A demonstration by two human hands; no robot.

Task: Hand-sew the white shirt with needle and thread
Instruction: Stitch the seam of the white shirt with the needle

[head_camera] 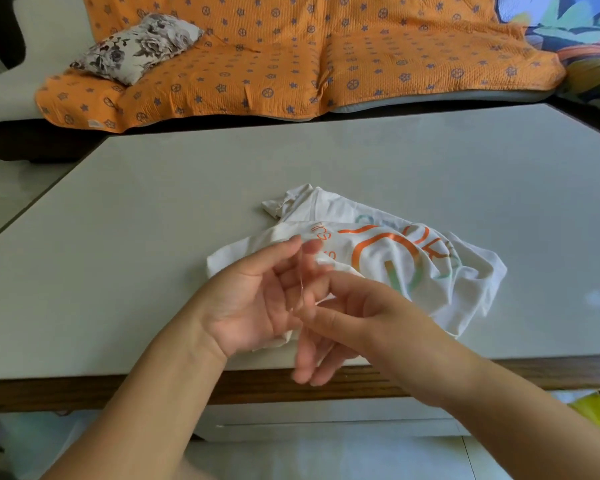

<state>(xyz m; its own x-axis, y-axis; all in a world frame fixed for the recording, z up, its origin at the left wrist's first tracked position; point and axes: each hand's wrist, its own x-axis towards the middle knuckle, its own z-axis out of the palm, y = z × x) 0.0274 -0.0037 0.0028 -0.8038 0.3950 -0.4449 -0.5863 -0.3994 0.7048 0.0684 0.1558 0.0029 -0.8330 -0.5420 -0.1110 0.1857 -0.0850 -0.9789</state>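
- Right hand (354, 317), 6 o'clock, over the table's near edge: thumb and forefinger pinch the lower end of a thin pale strand (302, 289) (needle or thread, too fine to tell); other fingers hang loose.
- Left hand (253, 299), at its 9 o'clock: palm up, fingers loosely curled; whether its tips grip the strand cannot be told.
- Crumpled white cotton shirt with orange print (378, 251) lies on the pale grey table top (153, 209), beneath the hands and toward 1 o'clock.
- Orange patterned sofa cover (291, 57) at 12 o'clock.
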